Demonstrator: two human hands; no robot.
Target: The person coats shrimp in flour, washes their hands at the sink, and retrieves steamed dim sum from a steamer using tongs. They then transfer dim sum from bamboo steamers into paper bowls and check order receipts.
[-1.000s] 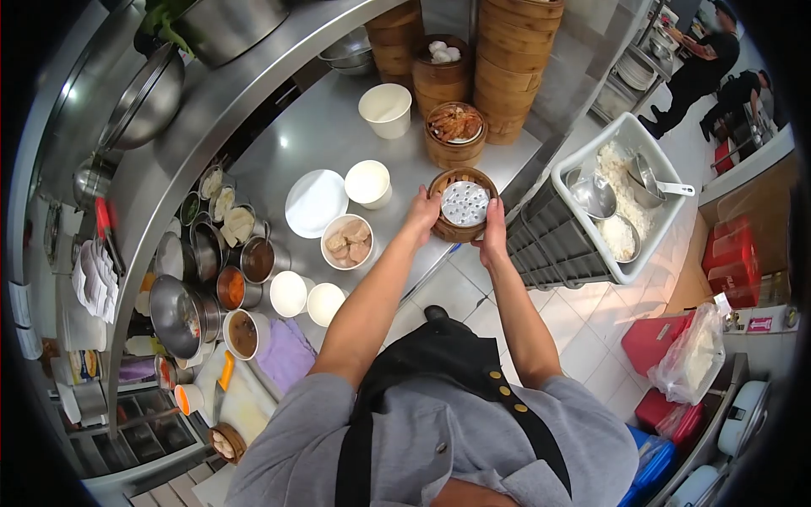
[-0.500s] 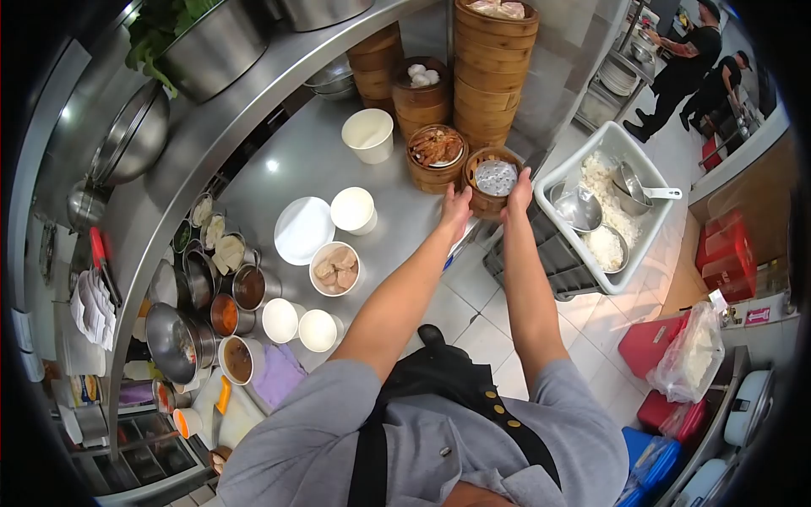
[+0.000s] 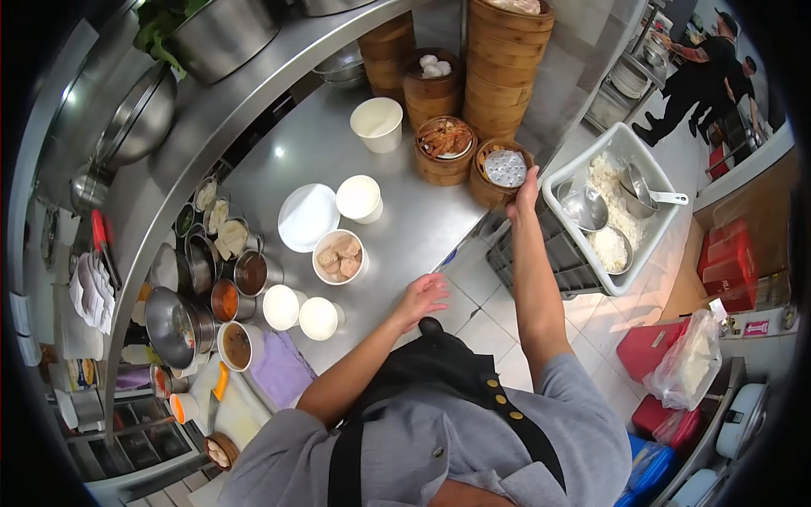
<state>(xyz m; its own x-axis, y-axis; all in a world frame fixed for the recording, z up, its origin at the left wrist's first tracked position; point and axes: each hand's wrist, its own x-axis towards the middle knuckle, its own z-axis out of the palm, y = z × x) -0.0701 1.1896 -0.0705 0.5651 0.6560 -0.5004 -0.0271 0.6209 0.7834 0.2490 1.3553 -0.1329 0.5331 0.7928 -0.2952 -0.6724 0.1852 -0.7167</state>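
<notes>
At the counter's right end, my right hand [image 3: 525, 194] grips the near right side of a small bamboo steamer basket [image 3: 488, 193]. A silvery perforated disc [image 3: 506, 168] lies inside it. Touching its left side is another bamboo steamer [image 3: 441, 171] with reddish-brown food [image 3: 445, 137] on a plate. My left hand [image 3: 420, 297] hovers by the counter's front edge, fingers stretched out and holding nothing. A white paper bowl [image 3: 340, 257] with pale brown pieces of food stands to its upper left, nearer than the other white paper bowls.
Tall bamboo steamer stacks [image 3: 500, 93] rise behind. A white tub [image 3: 663, 241] with rice and scoops sits on a dark crate [image 3: 541, 266] at the right. On the left are a knife [image 3: 219, 390], sauce containers [image 3: 232, 299] and a metal shelf [image 3: 279, 76]. Two people [image 3: 705, 72] stand far right.
My left hand has let go of the steamer basket and drawn back toward my body. My right hand stays on the basket's side. The view has shifted slightly.
</notes>
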